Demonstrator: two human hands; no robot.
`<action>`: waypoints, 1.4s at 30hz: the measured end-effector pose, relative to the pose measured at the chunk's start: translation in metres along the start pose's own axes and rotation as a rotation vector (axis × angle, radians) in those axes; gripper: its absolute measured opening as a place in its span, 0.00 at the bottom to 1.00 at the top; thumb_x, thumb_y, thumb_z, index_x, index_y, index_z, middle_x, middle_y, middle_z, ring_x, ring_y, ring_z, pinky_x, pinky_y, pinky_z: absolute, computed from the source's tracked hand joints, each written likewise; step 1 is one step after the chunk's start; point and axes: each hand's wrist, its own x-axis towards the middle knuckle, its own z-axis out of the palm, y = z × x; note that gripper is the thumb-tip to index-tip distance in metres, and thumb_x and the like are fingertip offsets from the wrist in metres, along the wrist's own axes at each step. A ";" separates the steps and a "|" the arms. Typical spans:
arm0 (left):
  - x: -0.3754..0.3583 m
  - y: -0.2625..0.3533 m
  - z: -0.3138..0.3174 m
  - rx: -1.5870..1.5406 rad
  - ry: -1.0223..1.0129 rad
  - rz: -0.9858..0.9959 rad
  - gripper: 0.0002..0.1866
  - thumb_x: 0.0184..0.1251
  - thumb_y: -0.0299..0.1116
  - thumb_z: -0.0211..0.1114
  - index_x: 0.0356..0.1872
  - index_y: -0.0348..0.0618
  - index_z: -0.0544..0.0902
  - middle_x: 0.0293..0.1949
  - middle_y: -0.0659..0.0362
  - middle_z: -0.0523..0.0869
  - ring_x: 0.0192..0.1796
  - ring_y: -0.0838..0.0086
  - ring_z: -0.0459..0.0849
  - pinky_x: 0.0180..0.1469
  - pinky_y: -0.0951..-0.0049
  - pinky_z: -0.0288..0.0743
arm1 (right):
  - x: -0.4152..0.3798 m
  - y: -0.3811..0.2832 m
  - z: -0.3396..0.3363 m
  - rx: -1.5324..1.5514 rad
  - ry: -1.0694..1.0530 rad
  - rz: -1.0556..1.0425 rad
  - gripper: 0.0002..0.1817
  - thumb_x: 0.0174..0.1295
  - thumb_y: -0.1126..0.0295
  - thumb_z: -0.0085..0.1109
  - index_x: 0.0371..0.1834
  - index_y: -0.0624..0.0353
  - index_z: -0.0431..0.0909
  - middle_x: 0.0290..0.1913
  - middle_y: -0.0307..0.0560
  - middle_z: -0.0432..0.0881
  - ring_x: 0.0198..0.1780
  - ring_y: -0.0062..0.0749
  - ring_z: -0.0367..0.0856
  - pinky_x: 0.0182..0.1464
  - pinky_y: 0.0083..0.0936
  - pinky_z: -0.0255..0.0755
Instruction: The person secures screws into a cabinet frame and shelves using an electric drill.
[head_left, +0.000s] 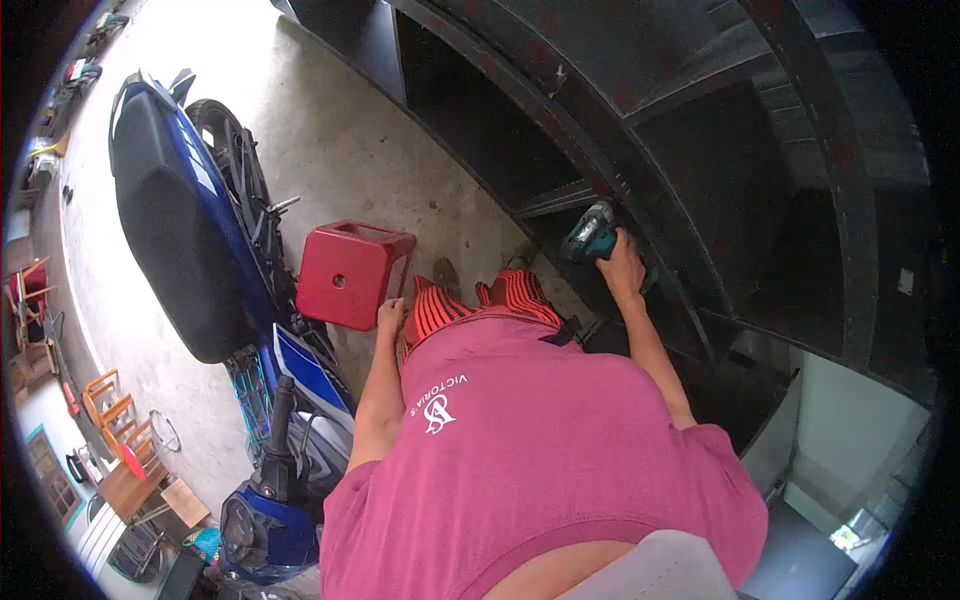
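My right hand (622,270) is wrapped around the handle of a teal and black cordless drill (590,234). The drill is up against the dark shelf unit (560,125), near one of its long edges; where its tip touches is hard to see. Low at my side, my left hand (391,316) is closed, right by the red plastic stool (340,281). Its fingers are curled in, and whatever may be inside them is hidden.
A blue and black motorcycle (175,225) stands to my left, beyond the stool. Dark panels of the shelf unit rise close on my right. Wooden chairs (108,405) and a brown table (130,488) are farther back at left, on the concrete floor (330,150).
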 end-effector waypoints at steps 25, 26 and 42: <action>0.035 -0.049 0.001 0.185 0.020 0.371 0.22 0.60 0.45 0.54 0.29 0.28 0.76 0.24 0.44 0.78 0.28 0.59 0.78 0.33 0.61 0.69 | -0.001 0.015 0.015 0.247 -0.036 0.098 0.38 0.41 0.64 0.64 0.58 0.60 0.61 0.54 0.61 0.71 0.55 0.53 0.71 0.53 0.40 0.67; 0.016 -0.031 -0.006 -0.013 -0.062 0.372 0.24 0.60 0.47 0.54 0.29 0.28 0.76 0.26 0.38 0.78 0.30 0.51 0.78 0.35 0.57 0.69 | -0.010 0.011 0.007 0.283 -0.042 0.121 0.40 0.40 0.62 0.65 0.59 0.62 0.60 0.54 0.62 0.71 0.55 0.53 0.71 0.54 0.40 0.67; 0.067 0.010 -0.009 0.042 -0.282 0.240 0.20 0.61 0.42 0.54 0.29 0.31 0.80 0.21 0.53 0.80 0.28 0.70 0.80 0.34 0.67 0.75 | -0.123 0.051 0.041 0.873 0.147 0.450 0.40 0.43 0.64 0.65 0.60 0.69 0.58 0.49 0.65 0.74 0.53 0.52 0.74 0.53 0.36 0.66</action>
